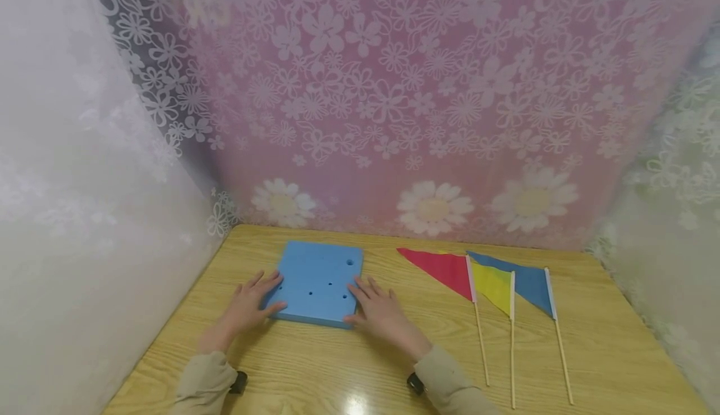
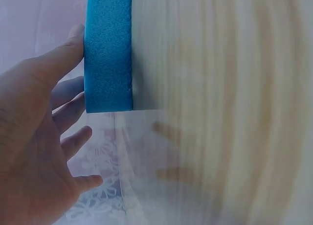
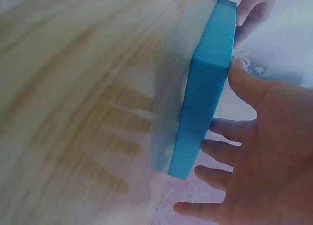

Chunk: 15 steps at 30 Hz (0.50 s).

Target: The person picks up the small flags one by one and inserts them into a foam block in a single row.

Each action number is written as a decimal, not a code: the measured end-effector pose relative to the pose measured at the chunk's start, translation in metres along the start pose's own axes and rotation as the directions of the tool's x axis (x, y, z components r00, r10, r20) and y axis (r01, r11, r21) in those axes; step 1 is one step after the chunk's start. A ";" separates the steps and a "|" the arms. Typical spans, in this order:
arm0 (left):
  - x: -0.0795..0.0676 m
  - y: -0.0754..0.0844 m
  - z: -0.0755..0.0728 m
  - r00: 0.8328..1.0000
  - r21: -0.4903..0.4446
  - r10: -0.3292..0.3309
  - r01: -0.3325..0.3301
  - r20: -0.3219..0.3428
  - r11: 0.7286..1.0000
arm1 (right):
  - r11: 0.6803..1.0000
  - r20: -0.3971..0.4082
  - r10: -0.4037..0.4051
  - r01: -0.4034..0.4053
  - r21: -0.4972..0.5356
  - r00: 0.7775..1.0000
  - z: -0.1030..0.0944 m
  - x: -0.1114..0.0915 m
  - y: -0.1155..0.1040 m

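A square blue foam block [image 1: 315, 271] lies flat on the wooden table, with several small holes and one larger hole in its top. At its left edge is my left hand [image 1: 244, 309], thumb and fingertips touching the top, the other fingers spread. My right hand [image 1: 385, 318] touches the right edge with fingers spread and nearly straight. In the left wrist view the thumb of the left hand [image 2: 34, 132] is against the top of the foam block [image 2: 108, 54]. The right wrist view has the right hand [image 3: 274, 137] along the block's side [image 3: 203, 102].
Right of the block lie a red flag [image 1: 447, 271], a yellow flag [image 1: 497, 287] and a blue flag [image 1: 531, 284] on thin wooden sticks pointing toward me. Flower-patterned curtains [image 1: 382, 102] rise behind the wooden table [image 1: 315, 365] and at both sides.
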<state>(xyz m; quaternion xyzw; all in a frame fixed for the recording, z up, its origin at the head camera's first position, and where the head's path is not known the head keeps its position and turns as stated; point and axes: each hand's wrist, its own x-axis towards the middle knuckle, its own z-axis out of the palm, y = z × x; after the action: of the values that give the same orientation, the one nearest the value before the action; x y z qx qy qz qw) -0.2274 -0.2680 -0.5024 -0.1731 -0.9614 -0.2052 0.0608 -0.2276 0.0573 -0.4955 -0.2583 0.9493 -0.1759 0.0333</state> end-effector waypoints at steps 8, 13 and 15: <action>0.002 0.015 0.010 1.000 -0.034 -0.007 0.007 0.016 0.999 | 1.000 -0.015 0.000 0.000 0.009 1.000 -0.005 -0.014 0.011; 0.002 0.024 0.013 1.000 -0.032 0.024 -0.024 0.007 0.999 | 1.000 -0.024 0.002 -0.002 0.006 1.000 -0.012 -0.024 0.015; 0.003 0.029 0.013 1.000 -0.043 0.025 -0.025 0.015 0.999 | 1.000 -0.028 0.008 -0.008 0.002 1.000 -0.013 -0.028 0.016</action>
<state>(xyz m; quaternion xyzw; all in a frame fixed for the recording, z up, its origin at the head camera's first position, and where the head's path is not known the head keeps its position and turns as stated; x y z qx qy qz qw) -0.2201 -0.2369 -0.5031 -0.1880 -0.9549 -0.2236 0.0522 -0.2135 0.0883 -0.4897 -0.2522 0.9505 -0.1802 0.0210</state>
